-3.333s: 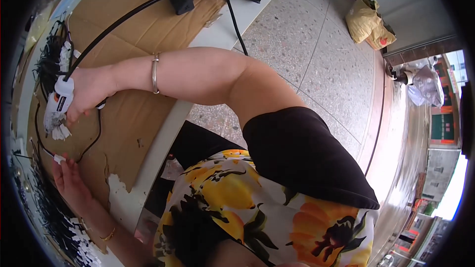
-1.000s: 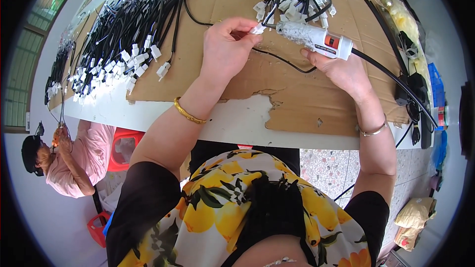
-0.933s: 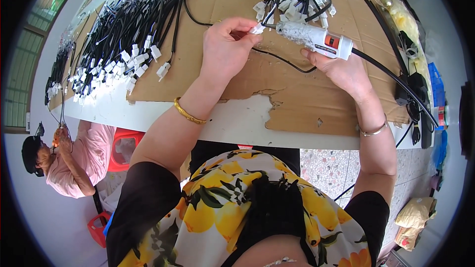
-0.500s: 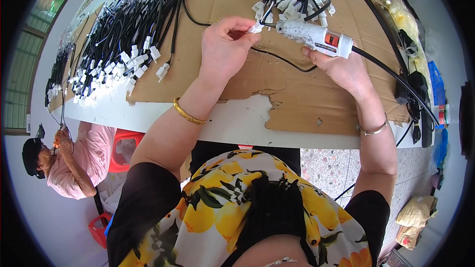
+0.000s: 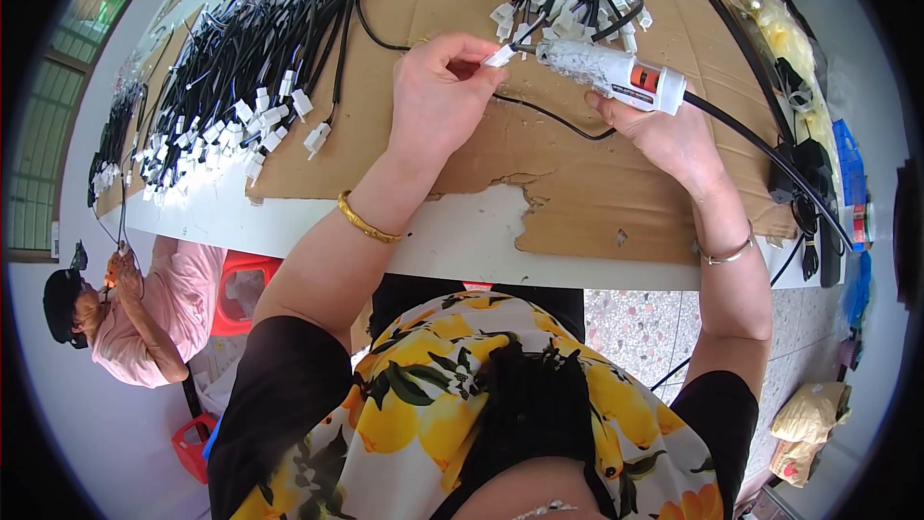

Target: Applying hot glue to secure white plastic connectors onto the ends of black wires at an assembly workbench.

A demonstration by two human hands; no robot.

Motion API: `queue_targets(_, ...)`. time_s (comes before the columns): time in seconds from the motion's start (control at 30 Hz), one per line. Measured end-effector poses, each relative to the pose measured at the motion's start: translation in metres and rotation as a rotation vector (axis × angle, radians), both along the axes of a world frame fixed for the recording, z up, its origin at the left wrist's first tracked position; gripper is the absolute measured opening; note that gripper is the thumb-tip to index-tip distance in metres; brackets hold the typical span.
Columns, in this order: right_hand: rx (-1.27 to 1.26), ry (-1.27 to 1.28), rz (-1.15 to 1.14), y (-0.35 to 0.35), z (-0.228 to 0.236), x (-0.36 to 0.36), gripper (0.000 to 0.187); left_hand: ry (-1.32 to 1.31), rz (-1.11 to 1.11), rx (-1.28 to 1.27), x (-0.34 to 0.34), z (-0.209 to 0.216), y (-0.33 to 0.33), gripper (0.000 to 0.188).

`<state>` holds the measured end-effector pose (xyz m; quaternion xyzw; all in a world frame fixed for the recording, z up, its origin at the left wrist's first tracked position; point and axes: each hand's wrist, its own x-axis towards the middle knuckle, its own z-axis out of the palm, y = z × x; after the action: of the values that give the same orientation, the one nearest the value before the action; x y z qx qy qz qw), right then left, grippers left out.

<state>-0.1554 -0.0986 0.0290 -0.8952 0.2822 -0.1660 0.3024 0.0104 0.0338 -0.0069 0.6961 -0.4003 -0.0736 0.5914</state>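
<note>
My left hand (image 5: 438,91) pinches a small white plastic connector (image 5: 500,57) between thumb and fingertips, with dark wire running from it. My right hand (image 5: 669,135) is wrapped around a white glue gun (image 5: 597,67), its front part covered in crumpled clear or silvery wrapping. The gun's narrow tip points left and meets, or nearly meets, the connector; contact is too small to tell. A thick black cord (image 5: 760,144) leaves the gun's rear. Just beyond the hands lies a bundle of black cables with white connectors (image 5: 568,5). A black wire (image 5: 549,111) runs beneath, across the cardboard.
Cardboard (image 5: 616,202) with a torn front edge covers the white table (image 5: 452,231). A large pile of black cables (image 5: 260,58) with white ends lies left. A black power adapter (image 5: 804,169) and blue basket (image 5: 849,159) stand right. Another person (image 5: 144,318) works at lower left.
The connector in my left hand has tilted slightly, and its wire now slants up to the right. The glue gun has barely shifted.
</note>
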Motion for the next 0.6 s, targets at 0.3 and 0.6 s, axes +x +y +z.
queue_targets(0.3,0.022,-0.046,0.026,-0.006,-0.004,0.000,0.028,-0.294,0.098,-0.057,-0.003,0.004,-0.005,0.014)
queue_targets(0.6,0.060,-0.118,0.023,0.006,0.004,-0.002,0.024,-0.630,0.188,-0.122,-0.003,0.005,0.001,0.014)
